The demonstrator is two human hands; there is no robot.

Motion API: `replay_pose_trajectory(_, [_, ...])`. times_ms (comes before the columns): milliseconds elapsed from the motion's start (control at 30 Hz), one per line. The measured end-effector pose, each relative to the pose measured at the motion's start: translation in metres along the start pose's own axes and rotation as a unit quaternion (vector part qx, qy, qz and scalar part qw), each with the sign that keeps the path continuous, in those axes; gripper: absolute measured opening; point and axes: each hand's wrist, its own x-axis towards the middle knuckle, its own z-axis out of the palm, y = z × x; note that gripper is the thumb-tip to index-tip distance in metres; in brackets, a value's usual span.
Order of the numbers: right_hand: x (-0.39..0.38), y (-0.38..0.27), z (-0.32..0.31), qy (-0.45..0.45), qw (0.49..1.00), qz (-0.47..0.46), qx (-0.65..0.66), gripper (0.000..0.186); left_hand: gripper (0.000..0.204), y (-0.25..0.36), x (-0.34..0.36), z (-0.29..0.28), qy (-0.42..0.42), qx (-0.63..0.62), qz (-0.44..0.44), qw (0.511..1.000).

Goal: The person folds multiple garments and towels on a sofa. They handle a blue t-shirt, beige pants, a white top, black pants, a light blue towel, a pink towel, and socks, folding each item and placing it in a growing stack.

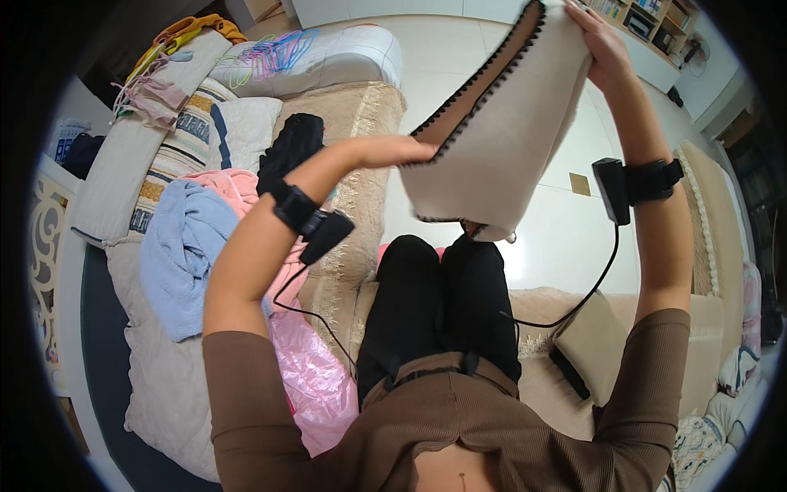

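Note:
A light beige garment with black looped trim hangs stretched out in front of me, above my knees. Its trimmed edges frame a long opening with a tan inside. My right hand grips the garment's top corner, high at the upper right. At the lower left end of the opening is my left hand, slightly blurred, with its fingers hidden at or behind the trimmed edge. Whether those fingers pinch the cloth is not visible. Each forearm wears a black strap with a small device and cable.
On the sofa to my left lie a blue garment, pink cloth, a black garment and a shiny pink plastic bag. Colourful hangers rest on the far armrest. A beige cushion sits at my right. A fan stands far right.

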Motion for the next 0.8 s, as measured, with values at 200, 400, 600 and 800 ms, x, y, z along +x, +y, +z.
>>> replay_pose_trajectory(200, [0.030,0.006,-0.059,0.072,0.981,-0.032,-0.174,0.034,0.047,0.041,-0.032,-0.084,0.078,0.419,0.029,0.904])
replay_pose_trajectory(400, [-0.008,-0.002,-0.040,-0.156,0.884,-0.236,-0.372,0.019,0.024,0.065,-0.052,-0.114,0.332,0.454,0.156,0.812])
replay_pose_trajectory(600, [-0.014,0.022,-0.064,-0.036,0.957,-0.004,-0.288,0.037,0.024,0.017,-0.063,-0.108,0.273,0.254,0.132,0.918])
replay_pose_trajectory(800, [0.005,0.015,-0.058,-0.050,0.995,-0.002,-0.087,0.030,0.028,0.000,-0.065,-0.133,0.426,0.423,0.208,0.772])
